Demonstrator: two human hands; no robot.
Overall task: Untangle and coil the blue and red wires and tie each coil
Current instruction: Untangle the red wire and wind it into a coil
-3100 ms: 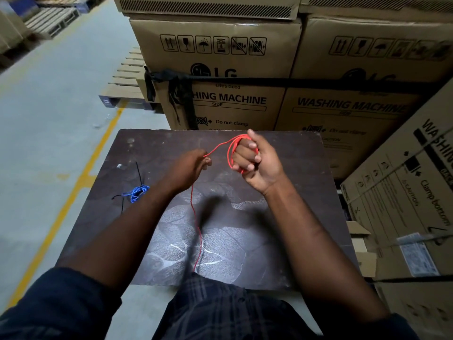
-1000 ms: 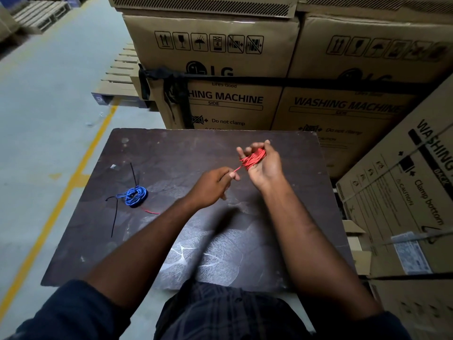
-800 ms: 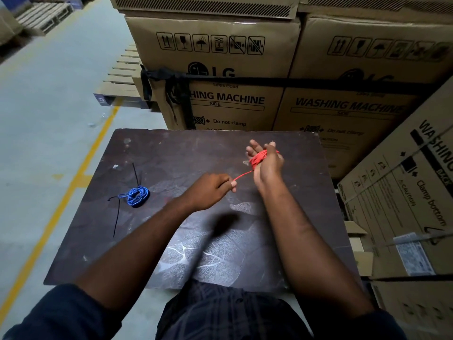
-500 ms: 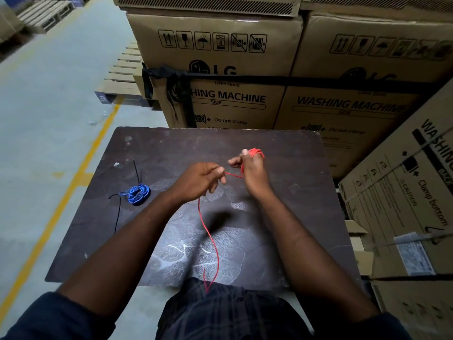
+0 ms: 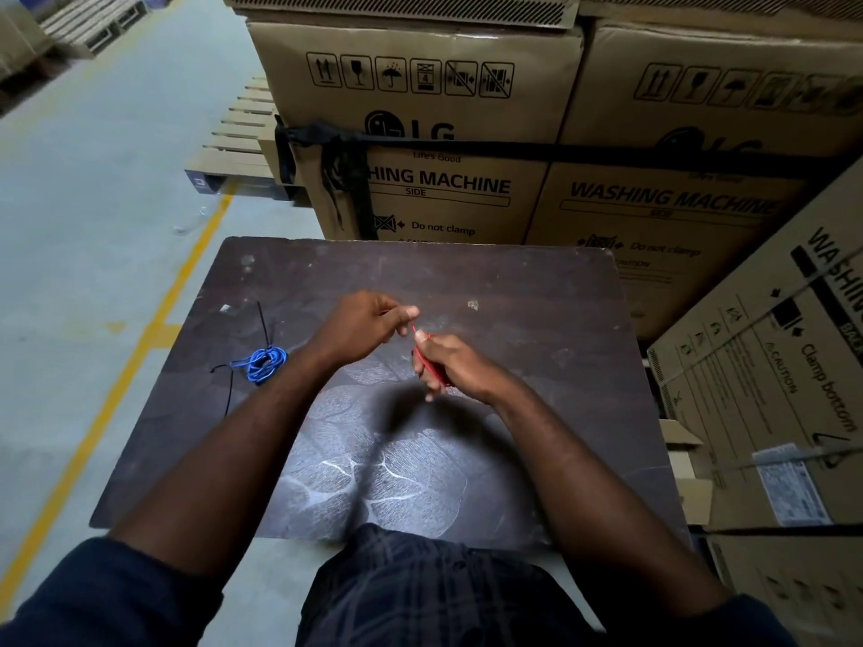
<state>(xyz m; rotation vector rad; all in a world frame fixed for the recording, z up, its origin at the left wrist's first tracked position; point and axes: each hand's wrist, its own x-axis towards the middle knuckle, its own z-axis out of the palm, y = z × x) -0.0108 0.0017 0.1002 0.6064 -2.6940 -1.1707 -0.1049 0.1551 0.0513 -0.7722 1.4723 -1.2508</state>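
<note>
Gripped in right hand [image 5: 460, 364]: red wire coil [image 5: 432, 372], long axis slanting away-left; free end [image 5: 413, 327] pinched by left hand [image 5: 369, 322], just beside; blue wire coil [image 5: 264, 363] on table [image 5: 537, 296], well left.

**Colours on that table**

Red wire [image 5: 432, 370] was super bright against the dark brown, scuffed table [image 5: 513, 282]. Blue coil [image 5: 264, 363] near the left edge had a black tie [image 5: 265, 324]. Tan boxes [image 5: 420, 109] carried black print; grey floor [image 5: 93, 203] had a yellow stripe [image 5: 154, 329].

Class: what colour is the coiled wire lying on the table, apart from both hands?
The coiled wire is blue, seen in the head view.
</note>
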